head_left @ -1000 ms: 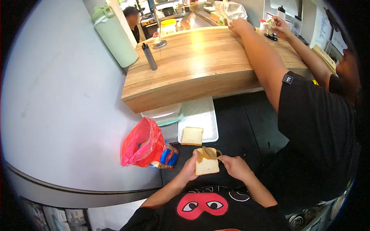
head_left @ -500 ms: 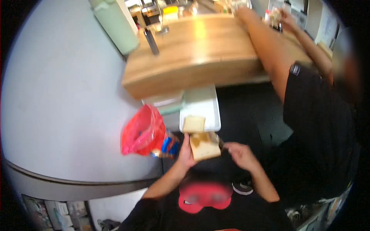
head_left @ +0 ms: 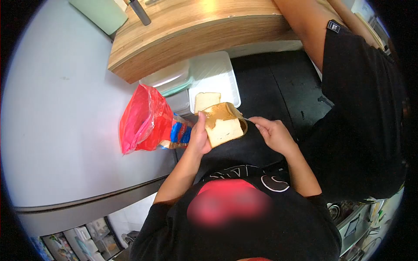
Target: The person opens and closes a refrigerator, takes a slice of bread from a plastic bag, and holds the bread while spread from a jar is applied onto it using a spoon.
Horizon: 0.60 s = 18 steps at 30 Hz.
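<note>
My left hand grips a bread slice from its left side. Brown spread coats the upper part of the slice, leaving the lower part pale. A thin metal utensil is pinched in my right hand, its far end at the slice's right edge and its tip unclear. Just behind that edge shows a curved, brown-smeared rim, perhaps of a jar, mostly hidden. Another bread slice lies beyond, on the near end of a white tray.
Left of my hands stands an open red bread bag against a pale grey surface. Lidded containers sit beside the tray, under a raised wooden counter. A co-worker's arm and black sleeve reach across at right.
My view has tilted down, so the counter sits higher in the frame. The slice stays in my left hand and the utensil in my right, still near the slice's right edge.
</note>
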Each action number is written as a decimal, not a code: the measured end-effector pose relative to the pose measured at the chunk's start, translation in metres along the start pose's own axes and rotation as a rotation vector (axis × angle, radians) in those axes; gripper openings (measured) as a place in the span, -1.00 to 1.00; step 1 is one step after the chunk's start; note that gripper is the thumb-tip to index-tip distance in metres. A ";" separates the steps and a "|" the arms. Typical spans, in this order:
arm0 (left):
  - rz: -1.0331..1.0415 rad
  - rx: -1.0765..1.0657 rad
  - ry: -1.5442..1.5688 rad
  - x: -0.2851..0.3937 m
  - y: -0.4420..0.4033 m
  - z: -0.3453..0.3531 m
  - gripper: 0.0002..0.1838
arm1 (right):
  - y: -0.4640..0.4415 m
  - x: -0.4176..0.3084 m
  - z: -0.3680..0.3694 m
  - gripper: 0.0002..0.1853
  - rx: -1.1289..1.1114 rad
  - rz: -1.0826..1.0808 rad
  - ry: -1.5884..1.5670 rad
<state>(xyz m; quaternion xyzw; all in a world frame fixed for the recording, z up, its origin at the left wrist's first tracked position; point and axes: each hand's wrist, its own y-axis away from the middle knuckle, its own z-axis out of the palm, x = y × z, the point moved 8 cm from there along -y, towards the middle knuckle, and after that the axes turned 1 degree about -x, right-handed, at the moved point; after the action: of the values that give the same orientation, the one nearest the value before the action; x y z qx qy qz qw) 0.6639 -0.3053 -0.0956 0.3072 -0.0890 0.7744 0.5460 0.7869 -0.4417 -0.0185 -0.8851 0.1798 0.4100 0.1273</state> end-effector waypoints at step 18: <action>0.005 0.067 -0.023 0.009 -0.009 -0.005 -0.24 | 0.017 0.008 0.034 -0.75 -0.354 0.198 -0.469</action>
<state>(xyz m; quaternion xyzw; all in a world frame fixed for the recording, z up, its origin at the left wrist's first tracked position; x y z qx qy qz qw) 0.6683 -0.2919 -0.0962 0.3341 -0.0701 0.7747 0.5323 0.7616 -0.4463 -0.0477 -0.7528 0.1565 0.6386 -0.0315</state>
